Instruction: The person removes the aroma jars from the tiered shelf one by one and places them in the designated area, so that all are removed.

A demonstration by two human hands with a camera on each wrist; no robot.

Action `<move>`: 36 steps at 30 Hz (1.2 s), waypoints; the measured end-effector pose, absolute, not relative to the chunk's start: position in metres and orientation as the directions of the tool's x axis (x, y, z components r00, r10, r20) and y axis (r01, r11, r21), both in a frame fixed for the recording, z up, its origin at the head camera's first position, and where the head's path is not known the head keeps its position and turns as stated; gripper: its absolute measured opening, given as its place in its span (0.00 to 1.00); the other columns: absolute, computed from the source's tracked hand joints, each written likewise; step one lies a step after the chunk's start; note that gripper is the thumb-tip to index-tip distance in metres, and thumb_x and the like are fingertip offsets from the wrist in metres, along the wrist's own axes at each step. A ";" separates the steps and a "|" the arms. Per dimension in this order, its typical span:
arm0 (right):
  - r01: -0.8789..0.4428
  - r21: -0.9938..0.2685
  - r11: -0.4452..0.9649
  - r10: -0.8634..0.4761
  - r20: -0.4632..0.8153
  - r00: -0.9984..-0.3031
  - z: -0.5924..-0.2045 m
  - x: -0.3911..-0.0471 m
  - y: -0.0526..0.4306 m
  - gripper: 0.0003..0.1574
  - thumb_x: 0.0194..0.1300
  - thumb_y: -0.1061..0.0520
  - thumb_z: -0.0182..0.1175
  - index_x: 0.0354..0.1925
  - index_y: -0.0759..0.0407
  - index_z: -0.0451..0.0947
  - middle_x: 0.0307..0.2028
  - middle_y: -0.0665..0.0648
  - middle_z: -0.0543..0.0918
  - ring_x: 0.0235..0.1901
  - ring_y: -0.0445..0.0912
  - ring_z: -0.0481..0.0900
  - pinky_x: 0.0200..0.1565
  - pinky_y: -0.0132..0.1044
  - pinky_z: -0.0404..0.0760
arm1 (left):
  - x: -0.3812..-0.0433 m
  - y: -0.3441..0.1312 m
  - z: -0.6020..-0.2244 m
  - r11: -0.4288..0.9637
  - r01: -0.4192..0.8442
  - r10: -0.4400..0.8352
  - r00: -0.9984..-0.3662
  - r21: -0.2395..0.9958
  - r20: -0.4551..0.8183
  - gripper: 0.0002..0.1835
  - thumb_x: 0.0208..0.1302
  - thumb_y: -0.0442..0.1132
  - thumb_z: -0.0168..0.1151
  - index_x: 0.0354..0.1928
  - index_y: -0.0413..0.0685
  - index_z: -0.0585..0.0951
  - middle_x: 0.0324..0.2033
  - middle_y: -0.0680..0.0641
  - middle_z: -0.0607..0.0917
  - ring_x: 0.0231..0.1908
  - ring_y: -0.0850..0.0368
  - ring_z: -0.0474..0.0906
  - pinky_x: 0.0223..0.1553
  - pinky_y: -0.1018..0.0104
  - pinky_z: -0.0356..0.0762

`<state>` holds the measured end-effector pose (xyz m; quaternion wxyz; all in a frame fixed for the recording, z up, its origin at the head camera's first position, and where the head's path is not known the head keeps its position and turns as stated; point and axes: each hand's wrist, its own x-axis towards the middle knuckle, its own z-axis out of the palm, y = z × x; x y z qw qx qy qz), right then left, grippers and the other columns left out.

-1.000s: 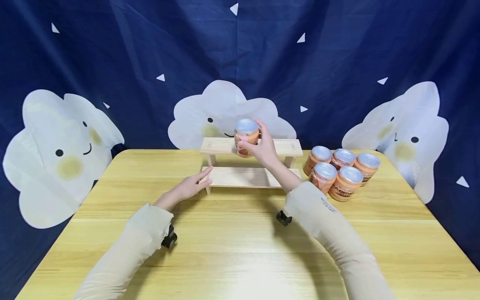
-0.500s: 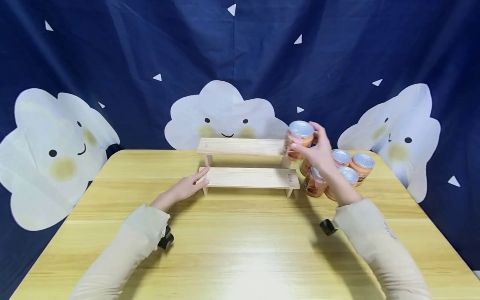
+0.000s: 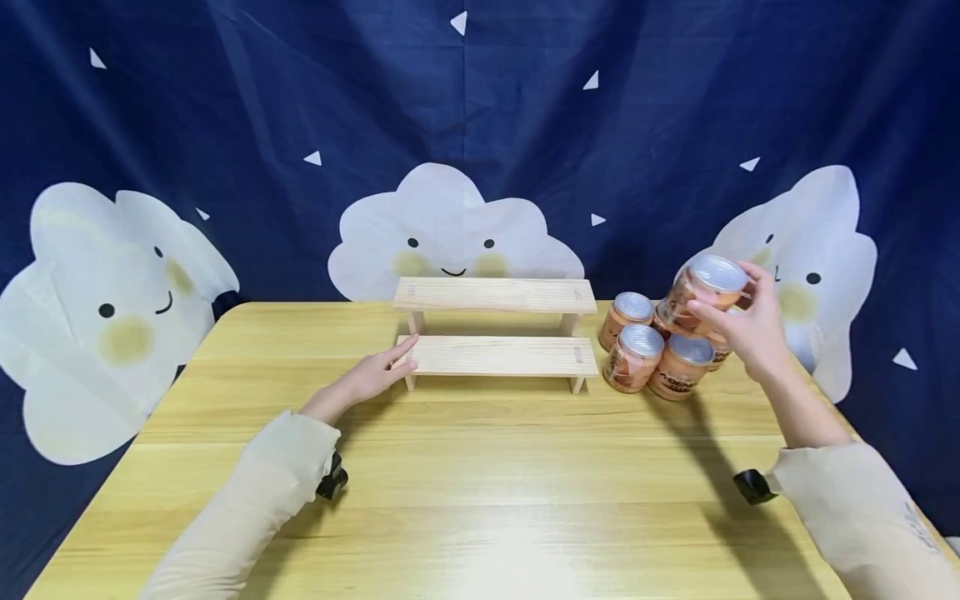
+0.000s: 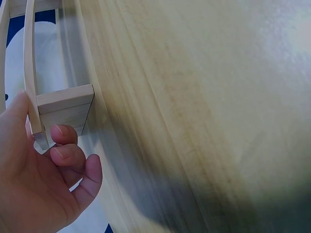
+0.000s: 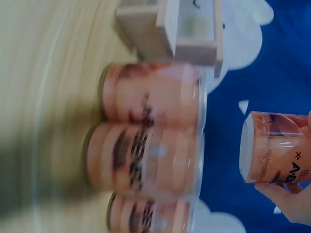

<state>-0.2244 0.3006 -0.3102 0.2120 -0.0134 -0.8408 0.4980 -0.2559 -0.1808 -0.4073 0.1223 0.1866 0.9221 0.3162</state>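
Observation:
A two-tier wooden shelf stand (image 3: pixel 495 358) stands near the back middle of the table. My left hand (image 3: pixel 367 375) pinches the left end of its lower board; in the left wrist view the left hand (image 4: pixel 46 179) has its thumb on one face and curled fingers on the other. My right hand (image 3: pixel 753 325) grips an orange-labelled can (image 3: pixel 705 296) with a clear ridged top, raised over a cluster of matching cans. In the right wrist view the held can (image 5: pixel 277 148) is apart from those cans. A front can (image 3: pixel 633 358) stands upright nearest the stand.
The clustered cans, such as the front right one (image 3: pixel 681 367), stand close together on the wooden table (image 3: pixel 480 483), right of the stand. Behind the table hangs a dark blue cloth (image 3: pixel 480 100) printed with white clouds.
My right hand has carried the can from over the stand's upper board rightward to above the other cans. My left hand has stayed at the stand's left end.

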 end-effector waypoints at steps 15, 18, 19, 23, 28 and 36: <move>-0.154 -0.828 0.540 0.228 0.320 -0.919 -0.341 -0.196 0.377 0.36 0.55 0.67 0.62 0.53 0.41 0.58 0.40 0.34 0.65 0.37 0.27 0.65 0.33 0.12 0.67 | -0.256 -0.180 -0.404 0.743 0.282 0.428 -0.898 0.607 -0.107 0.33 0.70 0.52 0.42 0.71 0.48 0.50 0.68 0.41 0.55 0.63 0.34 0.55 0.62 0.42 0.52; -0.143 -0.828 0.542 0.202 0.294 -0.934 -0.357 -0.197 0.387 0.34 0.55 0.66 0.62 0.50 0.38 0.59 0.37 0.32 0.67 0.35 0.26 0.65 0.32 0.14 0.67 | -0.257 -0.180 -0.405 0.750 0.289 0.430 -0.896 0.595 -0.107 0.33 0.70 0.52 0.42 0.71 0.47 0.50 0.67 0.40 0.55 0.63 0.35 0.55 0.62 0.43 0.53; -0.153 -0.846 0.511 0.191 0.284 -0.940 -0.366 -0.199 0.392 0.33 0.54 0.67 0.63 0.48 0.39 0.61 0.36 0.33 0.69 0.34 0.27 0.67 0.30 0.15 0.68 | -0.257 -0.180 -0.405 0.751 0.289 0.430 -0.896 0.594 -0.107 0.33 0.70 0.52 0.42 0.71 0.47 0.50 0.67 0.40 0.55 0.63 0.34 0.55 0.62 0.43 0.53; -0.150 -0.839 0.523 0.132 0.253 -0.958 -0.385 -0.202 0.403 0.31 0.54 0.66 0.64 0.51 0.48 0.63 0.34 0.32 0.71 0.32 0.25 0.69 0.29 0.18 0.70 | -0.256 -0.179 -0.406 0.745 0.290 0.432 -0.896 0.601 -0.104 0.33 0.70 0.53 0.42 0.71 0.47 0.50 0.67 0.39 0.56 0.62 0.33 0.57 0.61 0.42 0.54; -0.104 -0.827 0.552 0.091 0.184 -0.979 -0.398 -0.206 0.407 0.34 0.54 0.64 0.64 0.54 0.52 0.58 0.36 0.34 0.69 0.33 0.25 0.69 0.30 0.19 0.72 | -0.256 -0.179 -0.408 0.745 0.289 0.428 -0.899 0.601 -0.097 0.33 0.70 0.53 0.42 0.71 0.48 0.50 0.67 0.39 0.57 0.61 0.34 0.58 0.61 0.43 0.55; -0.114 -0.811 0.573 0.034 0.163 -0.986 -0.417 -0.214 0.416 0.37 0.53 0.63 0.66 0.56 0.55 0.58 0.39 0.41 0.71 0.34 0.26 0.69 0.31 0.21 0.73 | -0.255 -0.180 -0.408 0.742 0.280 0.423 -0.900 0.610 -0.100 0.33 0.70 0.53 0.42 0.71 0.48 0.50 0.67 0.40 0.56 0.62 0.34 0.56 0.61 0.42 0.53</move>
